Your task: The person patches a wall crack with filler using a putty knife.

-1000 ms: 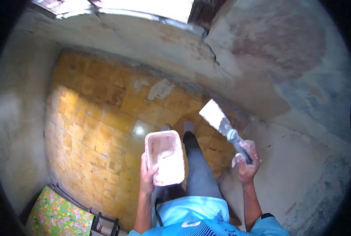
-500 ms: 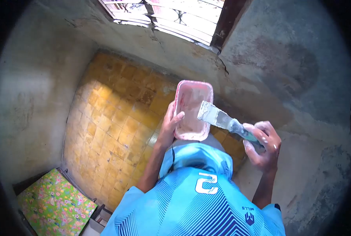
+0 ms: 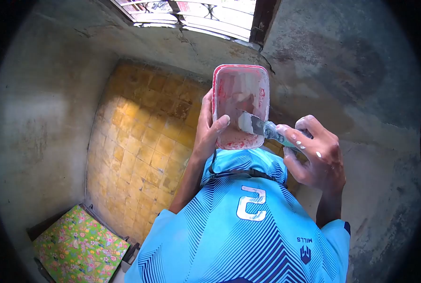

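A pinkish plastic tub (image 3: 242, 67) smeared with whitish paste is tilted in front of my body. My left hand (image 3: 209, 129) grips its left side, the thumb over the rim. My right hand (image 3: 316, 153) is closed round the handle of a putty knife (image 3: 255, 125), with white spots on the fingers. The knife's broad blade, coated in white paste, reaches inside the tub near its lower right side. Paste hides most of the blade's edge.
Yellow floor tiles (image 3: 139, 155) spread below. A barred window (image 3: 196, 14) is at the top, in a cracked wall (image 3: 172, 47). A floral-patterned green surface (image 3: 80, 245) lies at the lower left. Stained grey wall (image 3: 333, 70) rises on the right.
The tub has come up and closer, showing more of its inside. The putty knife has moved from above the tub down into it, with my right hand nearer the rim.
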The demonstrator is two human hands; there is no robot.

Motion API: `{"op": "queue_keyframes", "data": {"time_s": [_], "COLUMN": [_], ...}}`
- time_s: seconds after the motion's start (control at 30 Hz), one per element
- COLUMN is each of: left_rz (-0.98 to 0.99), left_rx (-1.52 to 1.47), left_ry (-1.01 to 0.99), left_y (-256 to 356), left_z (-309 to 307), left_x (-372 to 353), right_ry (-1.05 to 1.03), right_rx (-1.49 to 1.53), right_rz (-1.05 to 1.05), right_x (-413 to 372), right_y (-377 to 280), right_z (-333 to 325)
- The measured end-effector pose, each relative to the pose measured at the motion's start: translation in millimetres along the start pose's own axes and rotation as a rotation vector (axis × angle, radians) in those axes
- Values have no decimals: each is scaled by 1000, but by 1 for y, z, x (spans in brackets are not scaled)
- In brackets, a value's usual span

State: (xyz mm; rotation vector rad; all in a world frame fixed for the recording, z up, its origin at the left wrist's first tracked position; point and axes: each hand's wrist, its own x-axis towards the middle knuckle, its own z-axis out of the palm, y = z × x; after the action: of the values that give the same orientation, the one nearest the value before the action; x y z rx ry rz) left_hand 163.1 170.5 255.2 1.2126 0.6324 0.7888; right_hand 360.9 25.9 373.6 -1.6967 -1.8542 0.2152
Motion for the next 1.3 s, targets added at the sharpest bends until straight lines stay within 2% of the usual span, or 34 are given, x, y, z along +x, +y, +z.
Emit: {"op": "queue_keyframes", "data": {"time_s": [0.53, 0.83, 1.03, 1.13, 1.23, 1.3], "left_rz": [20, -3, 38, 44, 51, 52], "left_rx": [24, -1, 116, 74, 171, 133], "left_ry": [15, -7, -55, -27, -54, -31], "left_y": [31, 38, 42, 41, 49, 46], "left_z": [7, 6, 11, 10, 12, 9], "left_x": [4, 11, 14, 17, 16, 16], "right_ry": [27, 79, 20, 86, 45, 57], "right_rx": [-6, -52, -67, -42, 41, 61], "right_rz": [18, -50, -54, -65, -41, -50], "right_x": [5, 11, 21, 25, 34, 36], "right_y": [-13, -11, -12, -8, -8, -3], "right_z": [-14, -11, -20, -16, -22, -22]}}
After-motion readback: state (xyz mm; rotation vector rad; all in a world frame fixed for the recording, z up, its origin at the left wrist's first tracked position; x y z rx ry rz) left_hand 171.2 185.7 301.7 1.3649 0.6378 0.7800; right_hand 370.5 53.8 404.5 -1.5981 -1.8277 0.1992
